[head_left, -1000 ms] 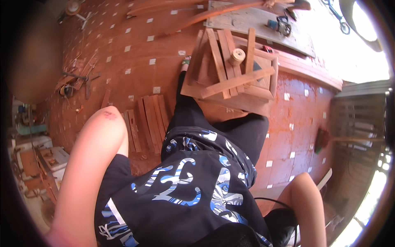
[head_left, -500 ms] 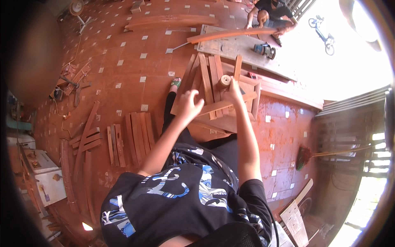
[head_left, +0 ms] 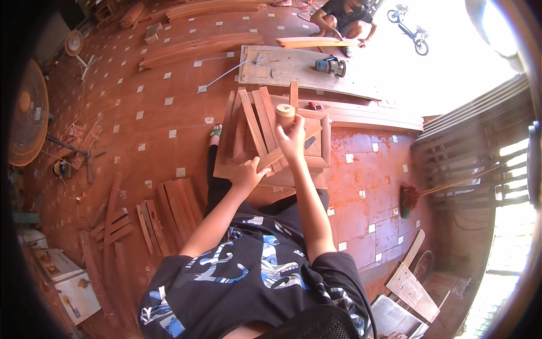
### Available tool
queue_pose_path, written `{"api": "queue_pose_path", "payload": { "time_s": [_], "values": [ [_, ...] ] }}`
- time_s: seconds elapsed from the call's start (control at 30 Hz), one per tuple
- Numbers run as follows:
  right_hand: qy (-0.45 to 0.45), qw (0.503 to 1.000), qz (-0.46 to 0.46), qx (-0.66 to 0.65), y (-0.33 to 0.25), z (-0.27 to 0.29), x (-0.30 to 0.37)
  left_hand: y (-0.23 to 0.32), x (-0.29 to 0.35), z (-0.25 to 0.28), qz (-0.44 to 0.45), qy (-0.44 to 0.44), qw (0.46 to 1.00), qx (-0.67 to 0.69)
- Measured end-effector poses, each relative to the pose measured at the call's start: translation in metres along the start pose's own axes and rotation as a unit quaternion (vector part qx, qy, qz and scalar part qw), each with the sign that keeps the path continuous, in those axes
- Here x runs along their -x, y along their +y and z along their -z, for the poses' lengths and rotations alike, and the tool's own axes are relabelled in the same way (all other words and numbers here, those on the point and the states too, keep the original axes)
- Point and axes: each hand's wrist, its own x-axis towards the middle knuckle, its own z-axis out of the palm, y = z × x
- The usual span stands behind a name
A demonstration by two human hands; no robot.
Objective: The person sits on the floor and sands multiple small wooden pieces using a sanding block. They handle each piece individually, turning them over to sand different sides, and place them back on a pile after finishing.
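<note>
My left hand (head_left: 248, 175) is closed around the near end of a wooden strip (head_left: 274, 157), which slants up to the right beneath my other hand. My right hand (head_left: 292, 139) grips a round, tan wooden cylinder (head_left: 285, 110) with a small hole in its upper end; the rest of it is hidden by the fingers. Several reddish wooden slats (head_left: 252, 121) lie side by side on a framed wooden panel (head_left: 324, 148) before me. A short upright-looking slat (head_left: 293, 94) shows just beyond the cylinder. Beside my right wrist is a small dark piece (head_left: 310, 142), its kind unclear.
Ahead, a person (head_left: 341, 22) crouches with a long board (head_left: 316, 42) near a blue power tool (head_left: 330, 66) on a plank (head_left: 271, 65). Slats (head_left: 178, 203) lie on the floor at left, near a fan (head_left: 28, 110). A broom (head_left: 409, 199) stands right.
My left hand, fingers spread before, has come down onto the strip's near end. My right hand still holds the cylinder. The view has shifted, and the co-worker's board has moved.
</note>
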Motion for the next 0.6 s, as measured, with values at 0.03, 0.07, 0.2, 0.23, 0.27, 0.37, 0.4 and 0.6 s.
{"api": "queue_pose_path", "payload": {
  "time_s": [0.03,0.07,0.2,0.23,0.27,0.37,0.4,0.6],
  "values": [
    [0.012,0.999,0.018,0.039,-0.002,0.017,0.005,-0.001,0.0,0.002,-0.002,-0.002,1.0,-0.031],
    [0.031,0.996,0.032,0.08,0.003,0.033,0.012,0.0,0.0,0.003,-0.007,0.001,1.0,-0.022],
    [0.038,0.948,0.067,0.31,0.035,0.058,0.05,-0.003,-0.004,0.001,-0.05,0.072,0.996,-0.019],
    [0.017,0.948,0.069,0.309,0.034,0.058,0.062,-0.002,-0.004,0.008,-0.055,0.064,0.996,-0.024],
    [0.0,0.948,0.07,0.309,0.033,0.058,0.071,0.001,-0.006,0.014,-0.065,0.055,0.996,-0.027],
    [-0.077,0.946,0.095,0.301,0.025,0.05,0.09,0.0,-0.008,0.018,-0.062,-0.007,0.998,-0.014],
    [-0.108,0.946,0.125,0.28,0.022,0.048,0.096,-0.001,-0.007,0.018,-0.068,0.011,0.998,0.006],
    [-0.11,0.924,0.057,0.362,0.015,0.059,0.063,-0.016,0.007,0.017,-0.066,0.072,0.994,0.047]
  ]
}}
